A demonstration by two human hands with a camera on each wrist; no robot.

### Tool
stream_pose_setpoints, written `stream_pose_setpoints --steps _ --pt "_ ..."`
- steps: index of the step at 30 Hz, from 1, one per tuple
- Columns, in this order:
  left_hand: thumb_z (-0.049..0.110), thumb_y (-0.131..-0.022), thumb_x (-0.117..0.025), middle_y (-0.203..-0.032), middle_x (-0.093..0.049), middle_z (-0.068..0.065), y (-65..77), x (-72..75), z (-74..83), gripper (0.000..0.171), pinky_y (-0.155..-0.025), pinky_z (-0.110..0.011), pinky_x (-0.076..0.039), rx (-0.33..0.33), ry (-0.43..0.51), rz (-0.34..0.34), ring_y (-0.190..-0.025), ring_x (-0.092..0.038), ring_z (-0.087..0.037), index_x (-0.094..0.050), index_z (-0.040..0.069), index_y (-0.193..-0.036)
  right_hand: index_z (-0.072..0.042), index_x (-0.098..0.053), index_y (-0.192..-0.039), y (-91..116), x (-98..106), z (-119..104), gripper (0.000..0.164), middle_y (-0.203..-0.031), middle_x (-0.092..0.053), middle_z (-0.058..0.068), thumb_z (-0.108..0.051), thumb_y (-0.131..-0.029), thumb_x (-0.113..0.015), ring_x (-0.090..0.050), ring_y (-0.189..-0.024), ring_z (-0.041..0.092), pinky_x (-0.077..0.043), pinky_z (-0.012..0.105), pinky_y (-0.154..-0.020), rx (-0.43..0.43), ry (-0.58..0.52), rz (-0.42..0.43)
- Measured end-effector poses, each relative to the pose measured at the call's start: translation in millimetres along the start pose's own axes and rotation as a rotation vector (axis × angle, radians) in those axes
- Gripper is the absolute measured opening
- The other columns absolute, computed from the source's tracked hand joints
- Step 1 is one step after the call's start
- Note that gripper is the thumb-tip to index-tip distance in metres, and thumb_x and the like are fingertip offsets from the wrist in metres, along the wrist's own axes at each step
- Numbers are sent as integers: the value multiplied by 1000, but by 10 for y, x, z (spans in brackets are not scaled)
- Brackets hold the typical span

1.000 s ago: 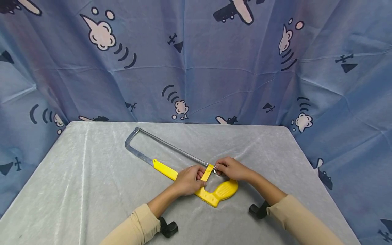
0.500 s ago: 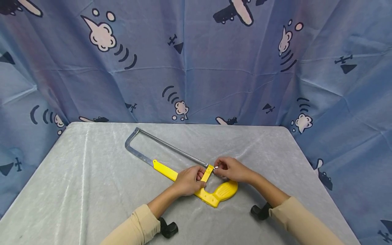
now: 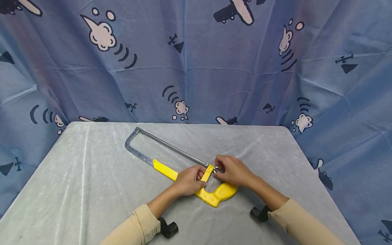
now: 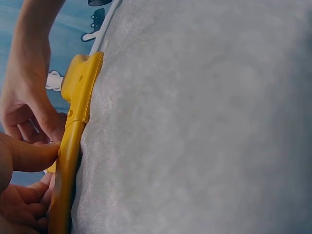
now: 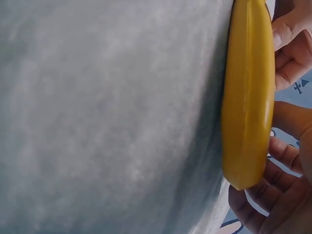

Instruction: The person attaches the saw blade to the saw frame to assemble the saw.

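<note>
A hacksaw [image 3: 165, 170] lies flat and slanting on the table, its metal frame end at the far left and its yellow handle [image 3: 226, 191] at the near right. The blade side [image 3: 174, 147] faces away from me. My left hand [image 3: 187, 182] grips the yellow front bar of the handle, thumb on the near side. At the bar's far corner sits a small silver wing nut [image 3: 215, 169], which my right hand [image 3: 234, 172] pinches between thumb and index finger. In the right wrist view the yellow handle [image 5: 247, 107] hides part of both hands.
A pale grey plush cloth [image 3: 76, 190] covers the table. Behind it hangs a blue curtain [image 3: 196, 51] printed with planes and clouds. Black wrist devices sit under the left forearm [image 3: 169, 229] and under the right forearm [image 3: 259, 213].
My right hand's fingers have shifted slightly around the wing nut, and the hand has tilted a little. The left hand and the hacksaw stay in place.
</note>
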State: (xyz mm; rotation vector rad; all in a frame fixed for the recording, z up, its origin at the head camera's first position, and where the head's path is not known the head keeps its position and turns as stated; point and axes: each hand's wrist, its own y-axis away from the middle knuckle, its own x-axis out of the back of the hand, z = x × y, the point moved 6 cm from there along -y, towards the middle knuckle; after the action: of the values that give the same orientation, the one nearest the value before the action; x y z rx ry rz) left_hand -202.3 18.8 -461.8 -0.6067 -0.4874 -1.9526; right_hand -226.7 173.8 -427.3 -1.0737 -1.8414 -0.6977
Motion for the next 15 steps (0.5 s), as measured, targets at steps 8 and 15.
stream_pose_setpoints --steps 8,15 --pt "15 -82 -76 -85 -59 5 4 4 7 26 -74 -28 -41 -16 -4 10 -79 -54 -8 -64 11 -105 -15 -58 -89 0 -13 -12 29 -73 -52 -4 -22 -79 -85 -46 -64 10 -41 27 -58 -3 45 14" --pt "15 -82 -76 -85 -58 7 1 1 1 27 -74 -27 -41 -23 -11 13 -79 -54 -8 -64 11 -106 -15 -59 -89 -1 -14 -17 27 -72 -54 -4 -22 -80 -84 -47 -63 9 -42 26 -58 -6 53 14"
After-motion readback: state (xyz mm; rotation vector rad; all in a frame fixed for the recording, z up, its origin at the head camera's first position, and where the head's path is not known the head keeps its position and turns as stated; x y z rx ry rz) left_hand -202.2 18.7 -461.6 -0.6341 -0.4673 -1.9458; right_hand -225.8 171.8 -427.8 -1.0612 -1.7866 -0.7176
